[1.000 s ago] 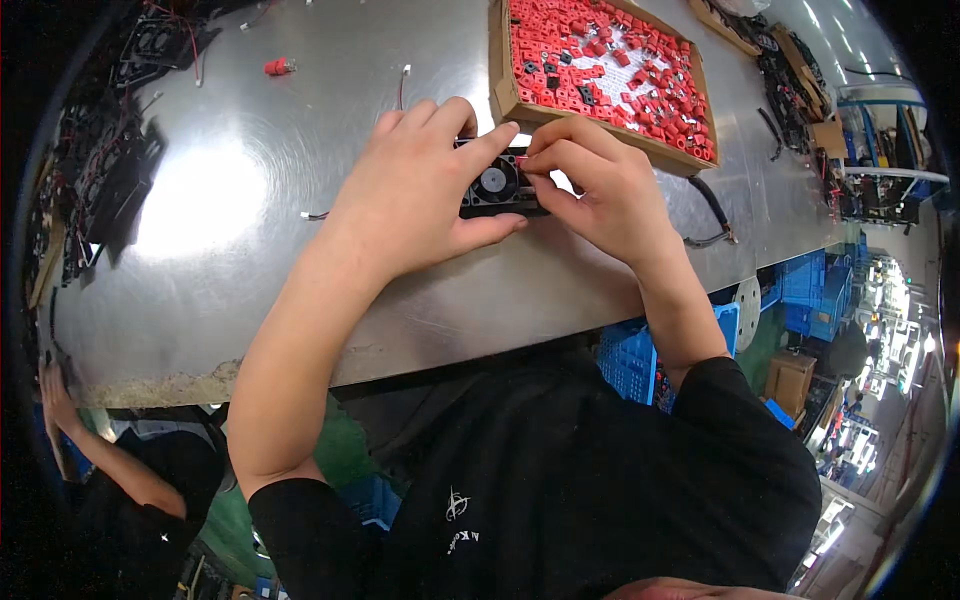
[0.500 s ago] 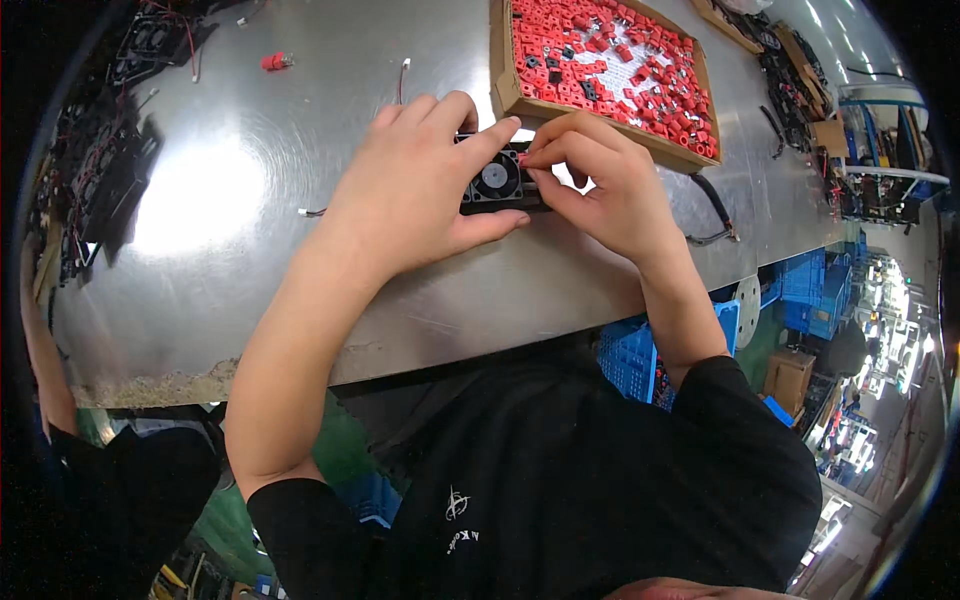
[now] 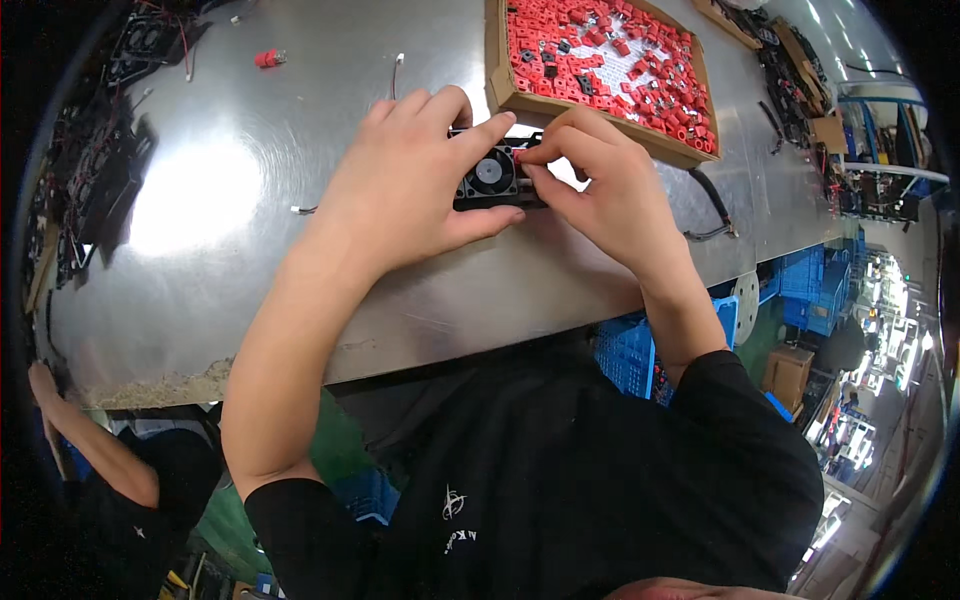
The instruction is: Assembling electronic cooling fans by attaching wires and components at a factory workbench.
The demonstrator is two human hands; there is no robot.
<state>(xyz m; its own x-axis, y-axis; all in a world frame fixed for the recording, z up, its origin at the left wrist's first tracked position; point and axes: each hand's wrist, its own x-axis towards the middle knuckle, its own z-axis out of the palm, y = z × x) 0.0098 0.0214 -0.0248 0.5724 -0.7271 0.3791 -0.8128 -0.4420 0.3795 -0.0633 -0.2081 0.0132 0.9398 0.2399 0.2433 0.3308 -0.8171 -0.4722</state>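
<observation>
A small black cooling fan in a black frame (image 3: 490, 173) lies on the metal table between my hands. My left hand (image 3: 405, 180) grips it from the left, with fingers along its far side and the thumb along the near side. At the fan's right end, my right hand (image 3: 590, 170) pinches a small red plastic part (image 3: 519, 156) between thumb and forefinger and holds it against the frame. My fingers hide much of the red part. A thin cable with a white connector (image 3: 303, 210) sticks out to the left of my left wrist.
Beyond my hands a cardboard tray (image 3: 590, 108) holds many red parts and a few black ones. One loose red part (image 3: 270, 58) lies at far left. More black fan assemblies (image 3: 110, 185) are piled at left. A black cable (image 3: 712, 205) lies at right. Another person's arm (image 3: 100, 435) shows at lower left.
My hands and the fan have shifted very slightly left in the picture, and the red part stays pinched at the fan's right end. The other person's arm at lower left has moved.
</observation>
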